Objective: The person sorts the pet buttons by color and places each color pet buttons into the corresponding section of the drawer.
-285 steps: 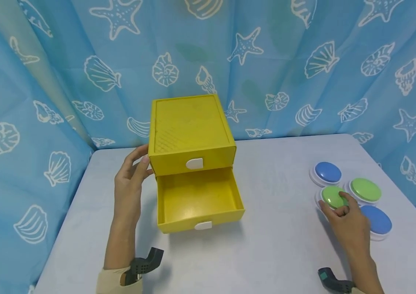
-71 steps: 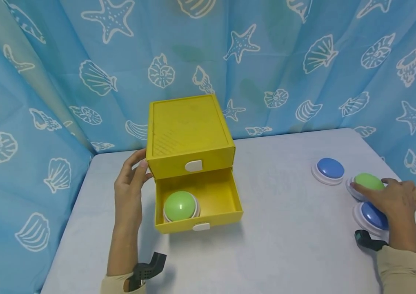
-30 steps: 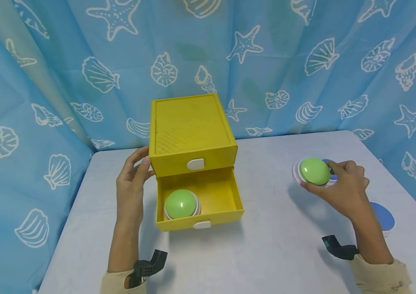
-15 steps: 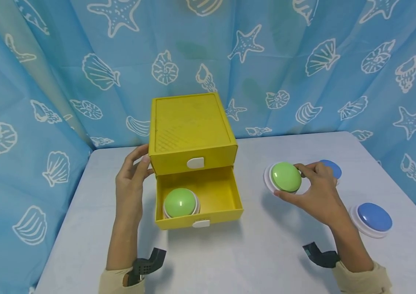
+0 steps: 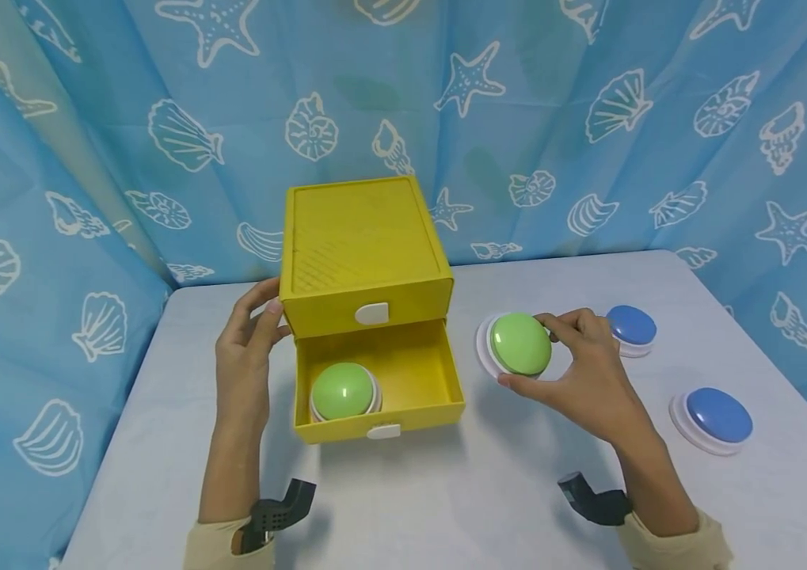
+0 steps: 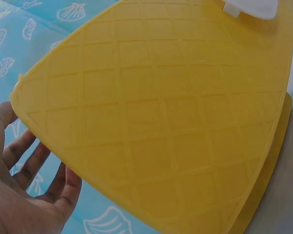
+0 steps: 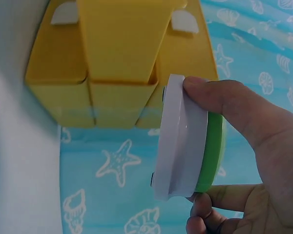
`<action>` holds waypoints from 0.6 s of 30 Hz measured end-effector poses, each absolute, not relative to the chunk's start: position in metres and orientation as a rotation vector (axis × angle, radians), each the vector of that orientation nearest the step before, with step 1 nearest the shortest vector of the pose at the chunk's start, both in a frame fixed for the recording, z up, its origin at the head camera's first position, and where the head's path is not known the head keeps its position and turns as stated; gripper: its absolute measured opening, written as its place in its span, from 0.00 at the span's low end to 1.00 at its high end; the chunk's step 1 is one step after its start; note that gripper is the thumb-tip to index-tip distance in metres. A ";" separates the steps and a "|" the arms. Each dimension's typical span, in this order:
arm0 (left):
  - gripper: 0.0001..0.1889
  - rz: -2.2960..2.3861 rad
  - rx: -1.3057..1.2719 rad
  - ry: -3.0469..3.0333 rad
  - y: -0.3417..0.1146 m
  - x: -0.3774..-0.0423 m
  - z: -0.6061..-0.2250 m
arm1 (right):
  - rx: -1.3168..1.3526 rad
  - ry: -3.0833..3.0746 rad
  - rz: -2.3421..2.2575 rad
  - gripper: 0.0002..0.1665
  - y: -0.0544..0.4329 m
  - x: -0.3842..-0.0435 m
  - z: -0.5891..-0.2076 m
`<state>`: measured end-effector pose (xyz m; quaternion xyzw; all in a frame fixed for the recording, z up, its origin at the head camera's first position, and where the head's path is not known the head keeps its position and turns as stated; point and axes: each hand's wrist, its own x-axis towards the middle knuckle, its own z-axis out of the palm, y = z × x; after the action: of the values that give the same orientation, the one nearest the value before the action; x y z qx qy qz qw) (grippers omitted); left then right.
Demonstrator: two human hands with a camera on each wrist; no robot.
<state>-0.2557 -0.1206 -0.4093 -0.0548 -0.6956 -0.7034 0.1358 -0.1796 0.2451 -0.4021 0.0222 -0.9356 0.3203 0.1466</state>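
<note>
Pinching a green dome light [image 5: 520, 344] by its rim, the right hand [image 5: 591, 380] has its thumb and fingers clamped at opposite sides, with the light raised above the table [image 5: 446, 507], just right of the yellow drawer box [image 5: 360, 237]. The light is round, so no one long axis stands out across its face; the disc is tilted, its green dome pointing up toward the person and slightly away from the box, its white base on the side nearer the box.

The left hand [image 5: 248, 340] touches the box's left side near the front corner, fingers apart and loosely bent. The box faces the person, its lower drawer [image 5: 417, 418] standing out from its front. In that drawer's left part sits another green dome light [image 5: 342, 392], dome up.

Well right of the box, a farther blue light [image 5: 631, 324] and a nearer blue light [image 5: 720, 415] rest dome up.
</note>
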 end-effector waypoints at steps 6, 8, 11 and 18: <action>0.22 -2.032 -0.148 -2.004 -0.122 -0.255 -0.409 | 0.127 -2.666 0.985 0.49 0.223 -0.179 -0.395; 0.22 -2.029 -0.152 -2.004 -0.122 -0.255 -0.409 | 0.144 -2.660 1.017 0.49 0.215 -0.178 -0.394; 0.22 -2.037 -0.162 -1.998 -0.121 -0.256 -0.409 | 0.174 -2.644 1.063 0.48 0.204 -0.179 -0.394; 0.23 -2.038 -0.163 -2.008 -0.121 -0.256 -0.410 | 0.232 -2.624 1.133 0.49 0.179 -0.183 -0.392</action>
<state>-0.2563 -0.1206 -0.4103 -0.0565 -0.6941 -0.7043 0.1377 -0.1831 0.1790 -0.3921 0.0803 -0.9065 0.3915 0.1364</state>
